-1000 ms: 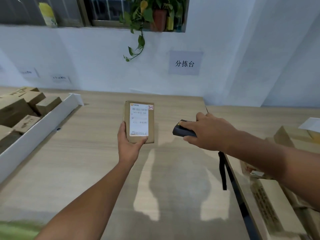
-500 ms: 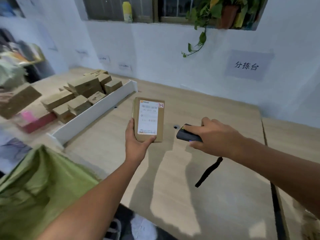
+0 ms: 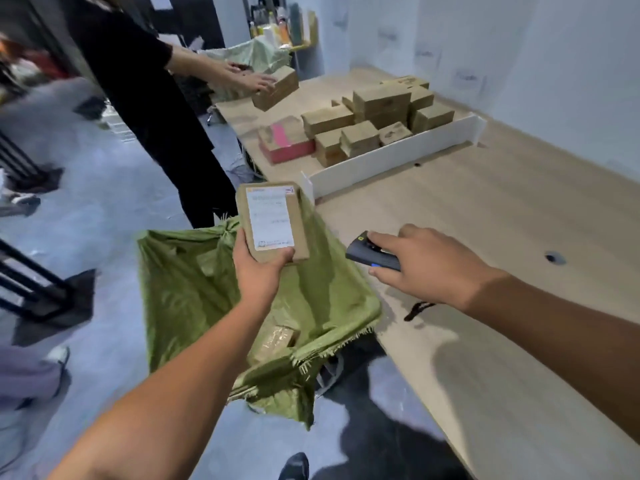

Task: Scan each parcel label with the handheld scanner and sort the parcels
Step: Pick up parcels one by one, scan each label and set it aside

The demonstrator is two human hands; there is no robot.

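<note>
Head cam view: the person's left hand (image 3: 258,271) has hold of a flat brown parcel (image 3: 273,225). Its fingers are curled round the parcel's lower end and the thumb lies across the bottom edge. The white label (image 3: 270,213) faces up at the camera, but the print on it is too blurry to read. The parcel is up in the air over the open mouth of a green woven sack (image 3: 194,289), which hangs right beside the edge of the wooden worktop (image 3: 485,220). Down in the bottom of the sack sits another taped box (image 3: 275,339). The right hand (image 3: 426,268) is over the worktop's near edge with its fingers wrapped round a dark handheld scanner (image 3: 372,256). The index finger is stretched along the top and the scanner's nose points left toward the parcel, so the two are near each other but not touching. A black wrist strap (image 3: 417,310) dangles under that hand. Further back on the worktop, a low white divider (image 3: 391,161) fences off a pile of brown boxes (image 3: 377,116), with a pink box (image 3: 287,150) at the pile's left end. At the far end a second person in black (image 3: 138,81) stands on the grey floor (image 3: 104,209) with both hands on one more brown carton (image 3: 277,90), held over the corner of the worktop.
</note>
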